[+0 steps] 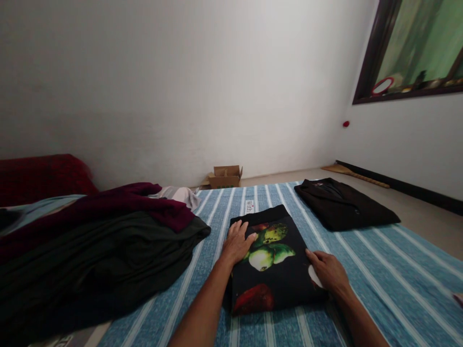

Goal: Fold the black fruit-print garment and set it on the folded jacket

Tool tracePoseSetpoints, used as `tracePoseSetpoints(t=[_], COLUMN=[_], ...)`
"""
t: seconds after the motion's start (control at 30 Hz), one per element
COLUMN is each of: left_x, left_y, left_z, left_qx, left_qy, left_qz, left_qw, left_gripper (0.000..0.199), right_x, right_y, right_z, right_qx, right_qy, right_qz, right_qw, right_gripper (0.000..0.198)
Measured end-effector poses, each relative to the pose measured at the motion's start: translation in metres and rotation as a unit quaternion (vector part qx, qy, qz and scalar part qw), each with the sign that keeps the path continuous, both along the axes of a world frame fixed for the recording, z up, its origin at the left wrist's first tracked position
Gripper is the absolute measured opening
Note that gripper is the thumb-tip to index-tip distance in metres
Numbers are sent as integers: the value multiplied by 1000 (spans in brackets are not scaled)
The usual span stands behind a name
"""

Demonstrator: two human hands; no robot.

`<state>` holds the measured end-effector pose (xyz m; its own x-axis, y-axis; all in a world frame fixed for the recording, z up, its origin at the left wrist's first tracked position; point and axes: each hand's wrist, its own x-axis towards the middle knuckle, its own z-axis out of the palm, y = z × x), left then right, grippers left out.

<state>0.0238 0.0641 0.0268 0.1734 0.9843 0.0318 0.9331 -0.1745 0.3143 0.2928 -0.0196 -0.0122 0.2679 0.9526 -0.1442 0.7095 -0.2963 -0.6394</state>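
A folded black garment with a green and red fruit print point(275, 279) lies on a blue striped sheet point(379, 270) in front of me. My left hand point(237, 243) rests flat on its left edge, fingers spread, beside the green fruit. Over at the garment's right edge my right hand point(327, 272) presses down with fingers laid on the cloth. Neither hand grips anything.
A heap of dark green and maroon clothes point(97, 241) covers the left side. A folded black garment point(343, 205) lies at the far right of the sheet. A small open cardboard box point(226, 176) stands by the white wall. Bare floor runs along the right.
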Motion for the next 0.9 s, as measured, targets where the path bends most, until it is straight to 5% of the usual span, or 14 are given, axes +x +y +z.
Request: tracePoseSetpoints(t=[0.9], left_x=[3], left_y=[-5], left_z=[-2], left_qx=[14], left_qy=[-49], left_qz=[0], left_qw=[999], left_gripper=[63], right_x=[-3], right_y=[-11], right_z=[6], right_qx=[39], right_qy=[27], right_qz=[-28], right_qw=[998], right_gripper=[48])
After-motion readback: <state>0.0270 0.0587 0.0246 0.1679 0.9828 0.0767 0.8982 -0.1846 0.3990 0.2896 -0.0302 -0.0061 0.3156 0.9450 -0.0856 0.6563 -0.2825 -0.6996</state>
